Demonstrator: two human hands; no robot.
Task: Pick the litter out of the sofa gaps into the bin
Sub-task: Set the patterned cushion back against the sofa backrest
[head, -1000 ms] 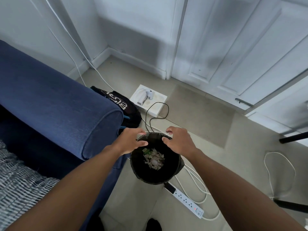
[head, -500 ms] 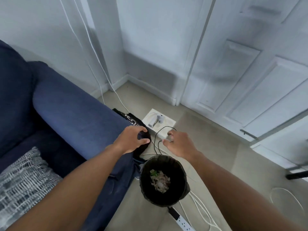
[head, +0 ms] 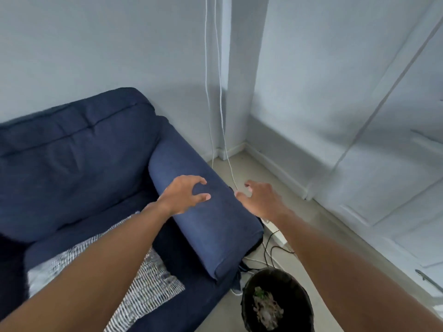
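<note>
A dark blue sofa (head: pixel 72 159) fills the left half of the view, its rounded armrest (head: pixel 211 226) running toward me. My left hand (head: pixel 183 195) hovers over the armrest with fingers spread and curled, holding nothing. My right hand (head: pixel 262 200) hangs just right of the armrest above the floor, fingers apart and empty. The black bin (head: pixel 278 303) stands on the floor at the foot of the armrest, below my right forearm, with pale scraps of litter (head: pixel 267 310) inside. No litter shows in the sofa gaps from here.
A grey patterned cushion (head: pixel 134 281) lies on the sofa seat under my left arm. White cords (head: pixel 215 97) hang down the wall corner to the floor. Black and white cables (head: pixel 268 248) trail beside the bin. White doors (head: pixel 374 140) stand on the right.
Both hands left the bin rim, rose and spread open; the left one now hovers over the armrest. My view swung up and left, so the bin sits at the bottom edge.
</note>
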